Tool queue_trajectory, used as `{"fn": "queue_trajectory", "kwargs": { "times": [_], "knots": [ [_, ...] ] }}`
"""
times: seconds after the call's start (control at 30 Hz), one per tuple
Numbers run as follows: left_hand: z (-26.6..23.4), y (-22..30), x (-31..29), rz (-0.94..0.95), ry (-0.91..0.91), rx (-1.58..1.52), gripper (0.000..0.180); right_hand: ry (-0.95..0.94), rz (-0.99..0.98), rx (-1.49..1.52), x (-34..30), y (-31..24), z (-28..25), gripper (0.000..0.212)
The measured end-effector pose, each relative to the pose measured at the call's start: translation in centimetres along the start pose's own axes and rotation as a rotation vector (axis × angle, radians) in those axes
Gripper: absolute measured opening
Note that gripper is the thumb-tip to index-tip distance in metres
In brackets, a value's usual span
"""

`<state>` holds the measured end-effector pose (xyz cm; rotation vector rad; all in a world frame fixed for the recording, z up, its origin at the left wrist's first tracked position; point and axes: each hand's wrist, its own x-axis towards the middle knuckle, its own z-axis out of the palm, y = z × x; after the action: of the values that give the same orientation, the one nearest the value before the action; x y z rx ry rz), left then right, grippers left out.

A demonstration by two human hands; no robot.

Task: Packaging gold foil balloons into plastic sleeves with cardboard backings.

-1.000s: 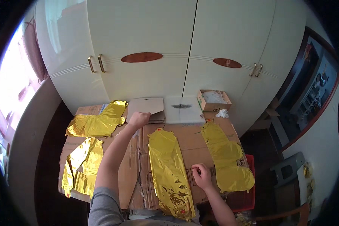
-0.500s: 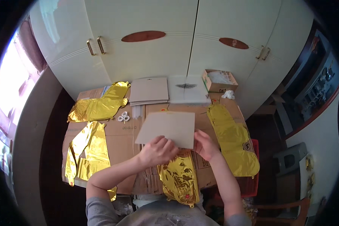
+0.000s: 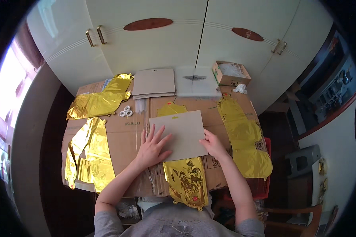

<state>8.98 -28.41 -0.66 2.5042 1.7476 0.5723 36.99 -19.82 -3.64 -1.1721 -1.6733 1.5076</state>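
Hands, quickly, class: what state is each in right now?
Left hand: open, spread on the card.
Right hand: holding the card's right edge.

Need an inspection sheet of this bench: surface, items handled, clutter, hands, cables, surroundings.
Surface: brown cardboard, partly taped
Items handled: grey-brown card lying across a gold foil piece
Clutter: three more gold foil pieces, card stack, white rings, open box, white wad
Hands: left hand spread on the card; right hand at its right edge
Cables: nothing seen
Surroundings: pale cabinet behind; wooden chair, red container at right
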Motion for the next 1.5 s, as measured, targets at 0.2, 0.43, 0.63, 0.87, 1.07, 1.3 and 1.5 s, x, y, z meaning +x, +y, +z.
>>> {"fn": "queue_trajectory", "kwargs": {
  "times": [0.2,0.43,0.63,0.87,1.07,1.3,1.5],
  "knots": [
    [0.8,0.0,0.0,0.059,-0.071,0.011,0.055,0.053,-0.091,-0.081,-0.2,-0.1,0.3,0.046],
    [0.9,-0.2,-0.3,0.096,-0.092,0.013,0.052,0.207,-0.174,-0.539,-1.0,0.3,0.5,0.055],
    [0.8,-0.2,-0.3,0.110,-0.158,-0.049,0.052,0.290,-0.276,-0.840,-2.1,0.5,1.4,0.053],
    [0.9,-0.1,-0.1,0.163,-0.136,0.060,0.045,0.311,-0.438,-0.878,-2.6,-0.4,1.5,0.043],
    [0.9,-0.2,0.0,0.196,-0.161,0.062,0.041,0.273,-0.413,-0.929,-2.7,-0.7,1.8,0.039],
    [0.9,-0.3,-0.1,0.178,-0.155,0.020,0.045,0.318,-0.454,-0.940,-2.5,-0.3,1.8,0.040],
    [0.8,-0.3,-0.2,0.194,-0.154,0.017,0.051,0.318,-0.471,-0.944,-2.6,-0.3,1.8,0.038]
  ]
}}
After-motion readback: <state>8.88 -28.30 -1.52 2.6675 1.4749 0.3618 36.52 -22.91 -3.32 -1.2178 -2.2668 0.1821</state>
